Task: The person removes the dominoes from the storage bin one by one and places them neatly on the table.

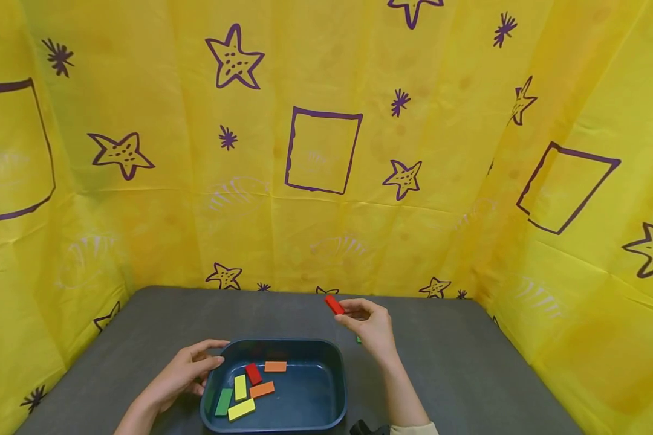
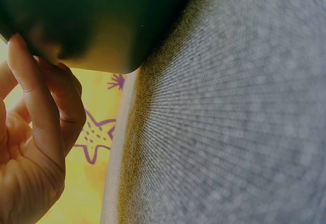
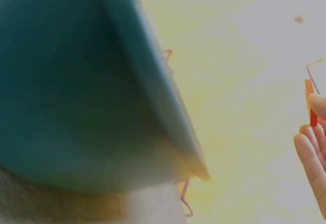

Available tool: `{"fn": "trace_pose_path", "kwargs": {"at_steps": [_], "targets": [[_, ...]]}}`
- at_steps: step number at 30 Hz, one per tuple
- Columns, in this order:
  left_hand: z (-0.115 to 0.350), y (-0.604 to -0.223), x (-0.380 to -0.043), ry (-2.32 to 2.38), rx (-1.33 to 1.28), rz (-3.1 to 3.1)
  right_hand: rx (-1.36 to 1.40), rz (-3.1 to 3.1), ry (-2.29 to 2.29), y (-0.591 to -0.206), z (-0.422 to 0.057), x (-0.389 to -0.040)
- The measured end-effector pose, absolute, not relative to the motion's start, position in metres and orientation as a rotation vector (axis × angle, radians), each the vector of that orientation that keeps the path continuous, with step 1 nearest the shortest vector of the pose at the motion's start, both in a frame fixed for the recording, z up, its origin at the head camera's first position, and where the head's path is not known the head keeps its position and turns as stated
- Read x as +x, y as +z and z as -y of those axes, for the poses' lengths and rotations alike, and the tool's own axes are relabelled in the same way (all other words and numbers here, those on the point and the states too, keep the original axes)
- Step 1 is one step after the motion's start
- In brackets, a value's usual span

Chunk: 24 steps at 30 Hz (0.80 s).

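My right hand (image 1: 374, 329) pinches a red rectangular block (image 1: 334, 304) between thumb and fingers, raised above the table beyond the tub's right back corner. In the right wrist view the same red block (image 3: 310, 102) stands upright in the fingertips at the right edge. A dark blue tub (image 1: 305, 417) sits in front of me. My left hand (image 1: 176, 374) holds its left wall near the back corner, thumb at the rim; the left wrist view shows curled fingers against the tub wall. In the tub's left half lie a red block (image 1: 253, 374), orange blocks (image 1: 275, 367), yellow blocks (image 1: 240, 388) and a green block (image 1: 224, 402).
A bit of something green (image 1: 358, 339) shows on the table behind my right hand. The dark grey table (image 1: 457, 362) is enclosed at the back and sides by yellow cloth (image 1: 326, 241) with purple stars. A black device (image 1: 366, 428) sits by my right wrist.
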<state>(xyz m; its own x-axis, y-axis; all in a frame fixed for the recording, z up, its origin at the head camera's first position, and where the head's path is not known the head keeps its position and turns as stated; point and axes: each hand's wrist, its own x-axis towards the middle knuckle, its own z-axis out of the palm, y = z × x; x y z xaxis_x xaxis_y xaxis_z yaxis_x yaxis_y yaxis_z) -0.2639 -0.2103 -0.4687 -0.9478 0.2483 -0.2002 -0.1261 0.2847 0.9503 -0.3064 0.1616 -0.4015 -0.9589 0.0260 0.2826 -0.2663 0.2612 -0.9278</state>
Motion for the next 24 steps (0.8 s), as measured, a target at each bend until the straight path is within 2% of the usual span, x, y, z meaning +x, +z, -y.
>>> {"fn": "trace_pose_path", "kwargs": {"at_steps": [8,24], "targets": [[0.210,-0.468,-0.263,1.705,0.107,-2.250,-0.001,2.241,1.764,-0.394,-0.193,-0.312],[0.209,-0.469,-0.264,1.706,0.079,-2.264,-0.199,2.097,1.735,-0.403,-0.225,-0.323]]}}
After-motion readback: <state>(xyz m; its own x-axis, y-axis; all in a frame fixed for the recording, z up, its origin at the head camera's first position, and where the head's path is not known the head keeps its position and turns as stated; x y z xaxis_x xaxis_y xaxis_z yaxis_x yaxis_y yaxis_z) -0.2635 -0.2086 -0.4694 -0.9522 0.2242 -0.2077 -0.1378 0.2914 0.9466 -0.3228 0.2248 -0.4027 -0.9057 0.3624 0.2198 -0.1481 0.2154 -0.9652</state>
